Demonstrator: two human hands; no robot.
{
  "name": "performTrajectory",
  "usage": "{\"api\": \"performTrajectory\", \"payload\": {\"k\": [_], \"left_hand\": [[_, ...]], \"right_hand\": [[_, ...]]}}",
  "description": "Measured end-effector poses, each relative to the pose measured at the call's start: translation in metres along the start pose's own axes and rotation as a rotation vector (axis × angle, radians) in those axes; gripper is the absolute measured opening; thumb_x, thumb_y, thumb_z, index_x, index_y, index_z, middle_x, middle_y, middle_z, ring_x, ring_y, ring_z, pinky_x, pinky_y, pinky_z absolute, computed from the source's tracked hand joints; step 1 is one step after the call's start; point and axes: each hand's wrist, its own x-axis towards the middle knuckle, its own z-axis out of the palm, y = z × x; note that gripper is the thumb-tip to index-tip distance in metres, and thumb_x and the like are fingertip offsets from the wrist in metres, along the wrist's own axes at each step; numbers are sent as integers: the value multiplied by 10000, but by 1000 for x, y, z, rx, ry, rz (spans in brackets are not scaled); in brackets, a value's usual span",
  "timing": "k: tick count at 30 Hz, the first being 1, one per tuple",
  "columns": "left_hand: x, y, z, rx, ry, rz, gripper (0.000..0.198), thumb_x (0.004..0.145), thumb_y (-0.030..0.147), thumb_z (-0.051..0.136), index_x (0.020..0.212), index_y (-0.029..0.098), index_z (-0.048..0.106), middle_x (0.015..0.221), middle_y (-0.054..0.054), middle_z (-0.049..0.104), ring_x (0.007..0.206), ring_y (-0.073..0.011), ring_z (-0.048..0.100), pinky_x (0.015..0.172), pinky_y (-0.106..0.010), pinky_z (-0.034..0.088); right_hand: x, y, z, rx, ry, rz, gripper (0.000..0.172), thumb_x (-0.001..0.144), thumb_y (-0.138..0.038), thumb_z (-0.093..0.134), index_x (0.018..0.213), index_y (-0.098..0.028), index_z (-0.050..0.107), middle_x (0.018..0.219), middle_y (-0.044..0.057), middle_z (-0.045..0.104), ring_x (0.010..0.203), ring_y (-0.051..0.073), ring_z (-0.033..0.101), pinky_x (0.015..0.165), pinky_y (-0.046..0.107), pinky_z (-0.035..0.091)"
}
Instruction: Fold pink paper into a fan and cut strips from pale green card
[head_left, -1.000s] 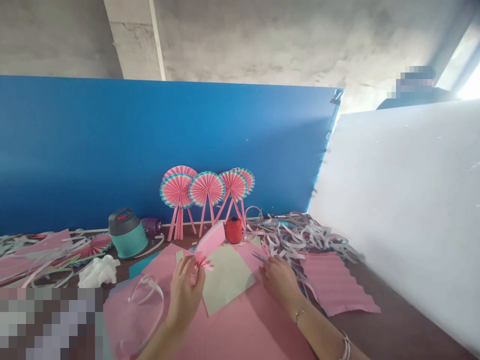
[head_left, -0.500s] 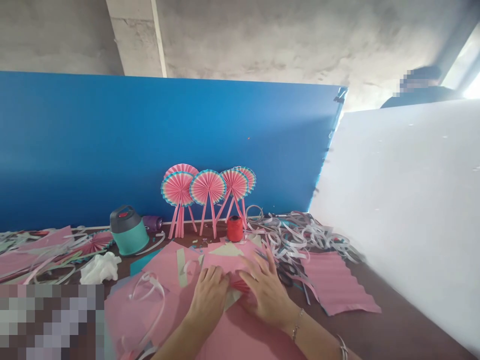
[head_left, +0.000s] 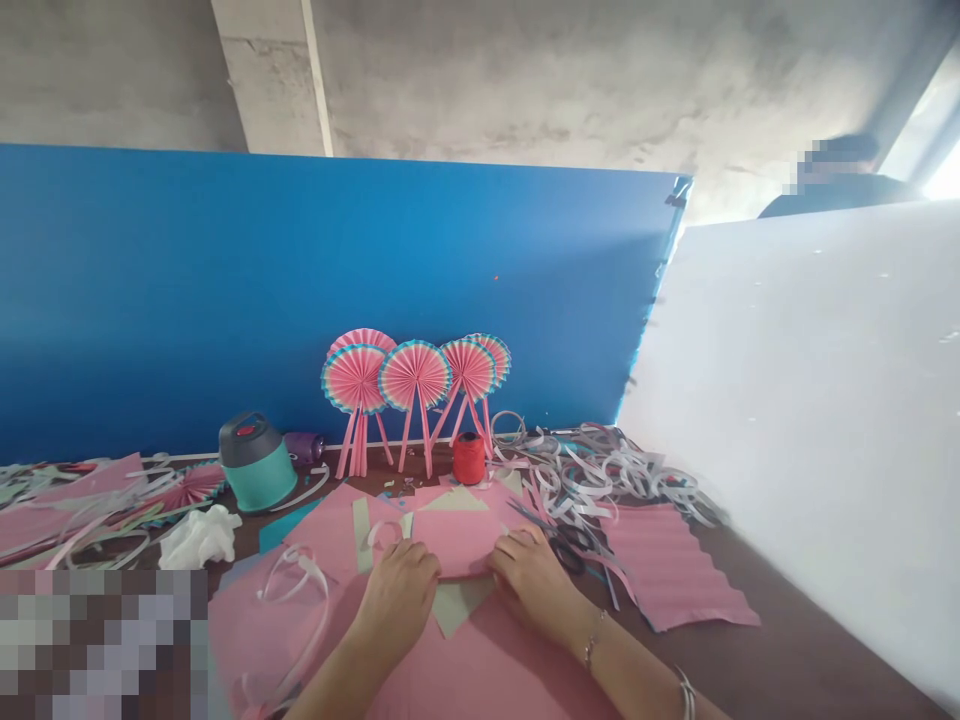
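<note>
A pink pleated paper piece (head_left: 459,540) lies flat on a pale green sheet (head_left: 459,603) over pink paper sheets (head_left: 487,670). My left hand (head_left: 397,590) rests on its near left edge with fingers curled down onto the paper. My right hand (head_left: 534,580) presses its near right edge, fingers bent, a bracelet on the wrist. Both hands pinch or press the pleated piece between them.
Several finished pink-and-teal paper fans (head_left: 414,385) lean on the blue board (head_left: 225,290). A red thread spool (head_left: 469,458), a teal lidded jar (head_left: 257,465), crumpled tissue (head_left: 199,537), curled paper strips (head_left: 600,470), corrugated pink sheet (head_left: 667,570) and white board (head_left: 810,400) surround the work spot.
A second ago my left hand held the pleated piece up; it now lies flat. My right hand came in from the right, and both hands have drawn apart to the piece's edges.
</note>
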Motion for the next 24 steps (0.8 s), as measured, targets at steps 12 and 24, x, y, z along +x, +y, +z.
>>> {"api": "performTrajectory", "payload": {"k": [12,24], "left_hand": [[-1,-18,-1,-373,16,-149,249,775,131,395,787,224,626,840,-13,675,828,-181,592,745,-305,389],[6,-27,12,-436,92,-186,256,814,187,382,814,212,637,876,-47,685,846,-199,599,757,-332,418]], "right_hand": [[-2,10,2,265,68,113,156,829,-113,464,870,-179,599,872,39,651,841,180,561,766,311,342],[4,19,11,450,132,183,173,881,-175,403,844,-177,572,820,38,622,799,172,558,727,288,409]]}}
